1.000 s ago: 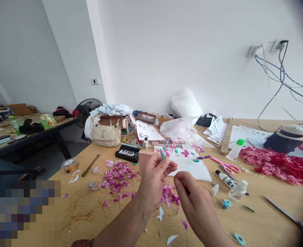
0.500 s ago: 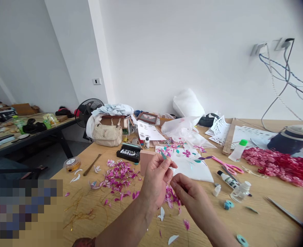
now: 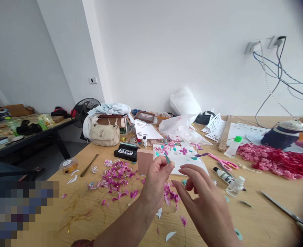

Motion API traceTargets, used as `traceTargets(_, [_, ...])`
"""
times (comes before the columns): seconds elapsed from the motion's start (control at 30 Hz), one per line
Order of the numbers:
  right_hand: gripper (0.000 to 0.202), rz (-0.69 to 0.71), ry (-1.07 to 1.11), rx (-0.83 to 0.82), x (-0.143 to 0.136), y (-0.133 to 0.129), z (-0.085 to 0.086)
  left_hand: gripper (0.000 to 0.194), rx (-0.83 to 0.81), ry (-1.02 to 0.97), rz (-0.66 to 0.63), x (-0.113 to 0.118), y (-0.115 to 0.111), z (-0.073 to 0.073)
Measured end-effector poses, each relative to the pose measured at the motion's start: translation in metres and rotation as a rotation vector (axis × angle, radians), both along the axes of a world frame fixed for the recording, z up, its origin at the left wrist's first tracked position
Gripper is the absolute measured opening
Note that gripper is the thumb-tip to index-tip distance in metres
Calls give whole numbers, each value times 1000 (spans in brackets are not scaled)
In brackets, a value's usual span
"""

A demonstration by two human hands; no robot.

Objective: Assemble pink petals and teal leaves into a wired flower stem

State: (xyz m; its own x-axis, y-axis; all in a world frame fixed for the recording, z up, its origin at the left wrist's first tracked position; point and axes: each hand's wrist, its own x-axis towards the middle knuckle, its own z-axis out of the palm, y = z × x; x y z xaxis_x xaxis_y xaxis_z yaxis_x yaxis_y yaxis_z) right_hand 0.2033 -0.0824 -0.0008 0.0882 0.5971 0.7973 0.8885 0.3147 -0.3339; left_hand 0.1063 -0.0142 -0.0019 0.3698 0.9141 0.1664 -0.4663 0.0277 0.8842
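Observation:
Between the thumb and forefinger of my left hand (image 3: 156, 178) is a small teal leaf-shaped piece (image 3: 167, 158), its tip pointing up. My right hand (image 3: 201, 195) is just to the right, thumb and fingers apart, with nothing visible in it. Below and left of my hands lies a loose pile of magenta petals (image 3: 118, 176). Behind them a white pad (image 3: 192, 168) bears pink flowers and teal leaves. A pinkish block (image 3: 145, 161) stands upright left of the pad. White petal shapes (image 3: 170, 236) lie near the front.
Pink-handled scissors (image 3: 223, 161), a black-capped tube (image 3: 223, 175), a clear bottle (image 3: 235, 187) and a green-capped bottle (image 3: 233, 146) are on the right. Long metal tweezers (image 3: 282, 207) lie farther right. Red-pink flowers (image 3: 275, 163) are heaped behind. An open black case (image 3: 126, 152) sits at centre-left.
My right hand has opened and lifted away from close by my left wrist, its fingers now spread. The left hand keeps its pinch on the teal piece. The view has shifted slightly right.

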Motion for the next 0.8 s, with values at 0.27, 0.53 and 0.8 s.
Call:
traceTargets(0.27, [23, 28, -24, -37, 7, 8, -4, 30, 1, 33, -37, 2, -4, -1])
traceTargets(0.53, [14, 58, 58, -38, 9, 6, -4, 27, 32, 42, -51, 2, -3, -3])
traceTargets(0.8, [15, 159, 313, -124, 10, 7, -4, 25, 72, 59, -28, 1, -5, 0])
